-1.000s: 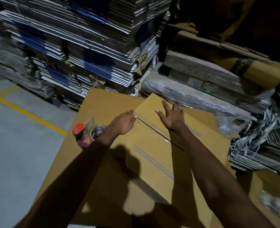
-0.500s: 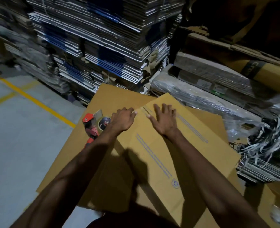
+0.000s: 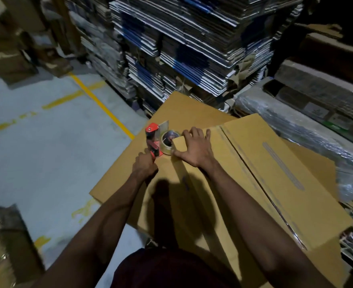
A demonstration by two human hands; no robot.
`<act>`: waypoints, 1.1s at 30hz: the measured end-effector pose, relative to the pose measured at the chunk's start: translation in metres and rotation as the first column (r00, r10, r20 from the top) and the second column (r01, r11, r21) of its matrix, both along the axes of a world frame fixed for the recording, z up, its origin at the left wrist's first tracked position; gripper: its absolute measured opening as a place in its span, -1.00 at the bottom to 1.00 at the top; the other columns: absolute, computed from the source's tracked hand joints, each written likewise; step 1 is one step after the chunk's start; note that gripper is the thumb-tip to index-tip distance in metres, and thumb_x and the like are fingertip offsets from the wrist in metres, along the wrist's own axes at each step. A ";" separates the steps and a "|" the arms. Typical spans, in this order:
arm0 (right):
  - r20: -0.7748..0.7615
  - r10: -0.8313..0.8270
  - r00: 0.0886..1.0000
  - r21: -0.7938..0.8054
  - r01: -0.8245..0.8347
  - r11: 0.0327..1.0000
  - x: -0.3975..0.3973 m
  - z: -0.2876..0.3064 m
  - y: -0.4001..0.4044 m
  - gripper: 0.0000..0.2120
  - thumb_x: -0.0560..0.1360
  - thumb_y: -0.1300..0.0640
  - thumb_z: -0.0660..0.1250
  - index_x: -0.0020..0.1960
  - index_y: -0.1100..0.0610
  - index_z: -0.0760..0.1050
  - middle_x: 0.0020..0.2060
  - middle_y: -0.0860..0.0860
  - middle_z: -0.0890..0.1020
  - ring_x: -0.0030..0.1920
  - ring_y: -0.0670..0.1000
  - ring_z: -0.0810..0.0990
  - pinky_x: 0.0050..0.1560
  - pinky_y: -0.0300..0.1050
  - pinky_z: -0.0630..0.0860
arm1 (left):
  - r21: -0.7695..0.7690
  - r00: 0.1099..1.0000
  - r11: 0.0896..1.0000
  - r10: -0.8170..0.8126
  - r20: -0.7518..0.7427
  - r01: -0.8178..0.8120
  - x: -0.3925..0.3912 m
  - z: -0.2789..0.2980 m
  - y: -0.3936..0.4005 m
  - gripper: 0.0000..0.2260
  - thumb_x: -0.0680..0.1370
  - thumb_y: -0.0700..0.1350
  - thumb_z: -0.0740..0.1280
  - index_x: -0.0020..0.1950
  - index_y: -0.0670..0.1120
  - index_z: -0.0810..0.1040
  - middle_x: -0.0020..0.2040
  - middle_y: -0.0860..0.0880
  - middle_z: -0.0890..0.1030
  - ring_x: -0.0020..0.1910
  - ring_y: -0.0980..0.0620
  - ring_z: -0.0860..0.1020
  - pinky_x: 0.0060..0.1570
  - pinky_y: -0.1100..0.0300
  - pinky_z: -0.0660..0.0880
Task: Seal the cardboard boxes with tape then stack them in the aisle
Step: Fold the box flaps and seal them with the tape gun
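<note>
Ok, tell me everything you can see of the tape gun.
The tape gun has a red frame, a clear plastic guard at its top and a roll of clear tape mounted beside it. It stands on the lower box, against the upper box's corner. The left hand grips its handle.

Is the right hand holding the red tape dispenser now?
No, the left hand grips the handle of the red tape dispenser, while the right hand rests on the corner of the cardboard box.

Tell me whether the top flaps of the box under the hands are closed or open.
Closed: both flaps of the box lie flat, meeting along a dark centre seam. Whether tape covers it, cannot tell.
</note>
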State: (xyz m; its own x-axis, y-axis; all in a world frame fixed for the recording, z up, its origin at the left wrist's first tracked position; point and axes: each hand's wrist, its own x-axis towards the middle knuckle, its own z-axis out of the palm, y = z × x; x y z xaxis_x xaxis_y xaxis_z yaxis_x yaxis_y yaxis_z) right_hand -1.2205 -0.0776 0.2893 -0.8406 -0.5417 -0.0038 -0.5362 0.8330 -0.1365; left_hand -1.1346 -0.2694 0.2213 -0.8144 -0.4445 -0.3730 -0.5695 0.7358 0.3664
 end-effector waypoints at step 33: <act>0.424 -0.168 0.890 -0.899 0.436 0.041 -0.013 0.069 0.043 -0.81 0.55 0.44 0.35 -0.03 0.20 0.65 -0.10 -0.01 0.70 -0.09 -0.21 0.64 0.01 -0.24 0.52 | 0.934 0.970 -0.342 0.176 0.170 -0.102 -0.032 0.122 0.080 -0.78 0.52 -0.12 0.33 -0.27 -0.05 0.35 -0.52 0.11 0.28 -0.63 0.17 0.23 -0.65 0.29 0.22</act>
